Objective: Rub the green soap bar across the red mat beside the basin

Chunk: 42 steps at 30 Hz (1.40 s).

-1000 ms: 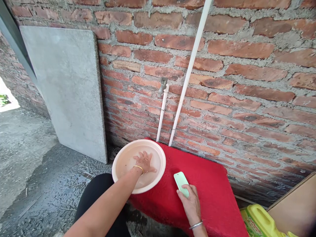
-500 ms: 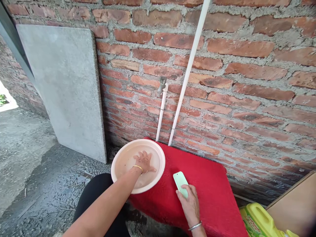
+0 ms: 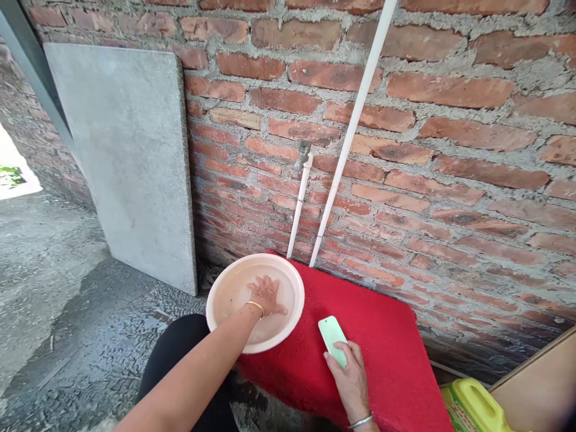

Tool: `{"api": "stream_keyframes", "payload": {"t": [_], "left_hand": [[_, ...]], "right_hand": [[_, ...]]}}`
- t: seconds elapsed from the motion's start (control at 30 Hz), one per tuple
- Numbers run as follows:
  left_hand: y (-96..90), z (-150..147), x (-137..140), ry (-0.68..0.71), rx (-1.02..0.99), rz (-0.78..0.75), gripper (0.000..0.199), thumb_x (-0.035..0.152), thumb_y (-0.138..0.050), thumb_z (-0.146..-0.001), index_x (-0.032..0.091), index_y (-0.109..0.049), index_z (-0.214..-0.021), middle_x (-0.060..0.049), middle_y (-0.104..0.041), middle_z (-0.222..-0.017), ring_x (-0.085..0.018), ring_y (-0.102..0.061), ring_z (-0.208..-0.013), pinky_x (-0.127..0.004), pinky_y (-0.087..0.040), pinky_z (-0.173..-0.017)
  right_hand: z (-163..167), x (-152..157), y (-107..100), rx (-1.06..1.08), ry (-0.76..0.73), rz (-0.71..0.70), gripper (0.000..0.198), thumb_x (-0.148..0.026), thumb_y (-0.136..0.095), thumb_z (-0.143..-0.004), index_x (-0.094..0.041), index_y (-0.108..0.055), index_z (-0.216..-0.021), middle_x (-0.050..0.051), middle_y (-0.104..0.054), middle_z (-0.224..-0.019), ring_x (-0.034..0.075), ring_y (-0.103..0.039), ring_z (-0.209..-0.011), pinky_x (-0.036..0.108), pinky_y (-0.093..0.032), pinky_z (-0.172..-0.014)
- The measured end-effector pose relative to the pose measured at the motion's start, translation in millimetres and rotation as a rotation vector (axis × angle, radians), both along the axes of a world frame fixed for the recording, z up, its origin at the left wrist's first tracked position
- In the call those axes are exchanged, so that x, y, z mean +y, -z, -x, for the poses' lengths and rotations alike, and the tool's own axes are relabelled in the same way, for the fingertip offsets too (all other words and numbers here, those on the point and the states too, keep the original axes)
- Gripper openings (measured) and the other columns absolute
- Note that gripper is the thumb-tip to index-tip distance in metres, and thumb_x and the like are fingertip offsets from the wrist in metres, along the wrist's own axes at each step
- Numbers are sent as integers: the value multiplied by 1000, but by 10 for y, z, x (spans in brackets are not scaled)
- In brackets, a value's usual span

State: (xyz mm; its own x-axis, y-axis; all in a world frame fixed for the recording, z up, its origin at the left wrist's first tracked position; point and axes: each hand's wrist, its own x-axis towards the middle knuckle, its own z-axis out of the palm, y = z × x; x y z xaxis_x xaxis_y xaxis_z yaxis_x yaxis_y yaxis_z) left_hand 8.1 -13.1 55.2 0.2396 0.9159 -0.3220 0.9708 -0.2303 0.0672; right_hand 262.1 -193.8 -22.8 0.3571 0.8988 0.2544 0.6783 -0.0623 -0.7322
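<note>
In the head view, my left hand [image 3: 266,295] is in the water of a pale pink basin [image 3: 215,327], its fingers spread and holding nothing I can see. To the right, my right hand [image 3: 351,375] grips the near end of a mint-green scrub brush [image 3: 332,335], thumb on one side and fingers on the other. The brush is back side up, with a small hole near its far end; its underside is hidden. It rests on or just above a red cloth [image 3: 382,360], I cannot tell which. The basin stands at the cloth's left end.
A brick wall [image 3: 405,198] rises behind, with a tap [image 3: 302,157] and white pipes [image 3: 346,144]. A grey slab [image 3: 130,162] leans at left above wet concrete floor [image 3: 103,348]. A yellow jug [image 3: 477,405] and a tan board [image 3: 540,384] are at lower right.
The whole view has shifted slightly, so things sit a little further right. My left hand stays spread in the basin, and my right hand keeps its hold on the scrub brush.
</note>
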Motion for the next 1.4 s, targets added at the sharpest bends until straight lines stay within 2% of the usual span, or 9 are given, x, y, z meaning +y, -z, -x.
{"api": "stream_keyframes", "payload": {"t": [0.2,0.4,0.5,0.7,0.83,0.93,1.17,1.27,1.4], "left_hand": [[-81,-5,-29,-2,-5,14,111,74,-64,-71,16,-28,-158,-28,-23,-162,-56,-20,-145,-74,-28,-105],[-87,-17,-32,4,14,11,107,70,-63,-74,17,-26,-159,-28,-23,-163,-55,-21,-145,-74,-27,-104],[-85,-16,-29,-5,12,21,108,70,-65,-73,17,-25,-159,-28,-22,-163,-55,-19,-146,-74,-27,-105],[-52,-5,-14,-1,12,17,112,75,-64,-71,17,-26,-159,-29,-22,-163,-56,-19,-145,-75,-26,-105],[-42,-2,-9,-3,2,9,112,75,-65,-70,17,-27,-159,-28,-23,-163,-57,-20,-145,-74,-27,-105],[-38,-6,-8,-18,-15,4,111,73,-67,-69,17,-30,-158,-27,-25,-162,-57,-19,-145,-75,-27,-105],[7,-2,16,-15,-39,0,112,75,-67,-67,18,-32,-157,-27,-25,-162,-58,-20,-144,-76,-27,-103],[28,0,26,-12,-32,-2,112,75,-66,-68,18,-30,-157,-28,-25,-162,-58,-19,-144,-76,-25,-104],[37,-6,29,-16,-6,7,110,75,-64,-69,19,-30,-157,-28,-24,-162,-58,-19,-144,-75,-25,-104]], "right_hand": [[-133,-15,28,17,40,17,44,-68,-62,-75,-28,-72,-90,4,-61,-98,25,-62,-96,37,-50,-91],[-424,-75,-9,-19,204,65,61,-81,-57,-68,-27,-73,-92,6,-60,-97,29,-61,-93,42,-49,-89],[-421,-78,-42,-25,246,78,63,-83,-56,-67,-26,-73,-90,7,-60,-96,30,-61,-93,44,-48,-89],[-8,2,-87,32,53,70,39,-62,-62,-73,-27,-72,-87,5,-60,-97,26,-62,-95,38,-49,-89],[75,67,-115,15,18,69,34,-58,-62,-73,-28,-72,-86,4,-60,-97,25,-62,-94,37,-48,-89],[-81,67,-121,0,82,80,40,-64,-60,-73,-28,-72,-87,4,-60,-97,26,-62,-94,38,-48,-89],[-554,-70,-113,-37,333,95,66,-84,-53,-66,-26,-73,-90,8,-59,-94,31,-58,-95,45,-47,-88],[-456,-68,-128,12,308,86,62,-81,-56,-66,-26,-73,-89,7,-59,-94,29,-59,-94,42,-47,-88],[-91,43,-153,45,153,61,46,-69,-61,-71,-27,-72,-86,4,-60,-95,25,-61,-90,36,-48,-85]]}}
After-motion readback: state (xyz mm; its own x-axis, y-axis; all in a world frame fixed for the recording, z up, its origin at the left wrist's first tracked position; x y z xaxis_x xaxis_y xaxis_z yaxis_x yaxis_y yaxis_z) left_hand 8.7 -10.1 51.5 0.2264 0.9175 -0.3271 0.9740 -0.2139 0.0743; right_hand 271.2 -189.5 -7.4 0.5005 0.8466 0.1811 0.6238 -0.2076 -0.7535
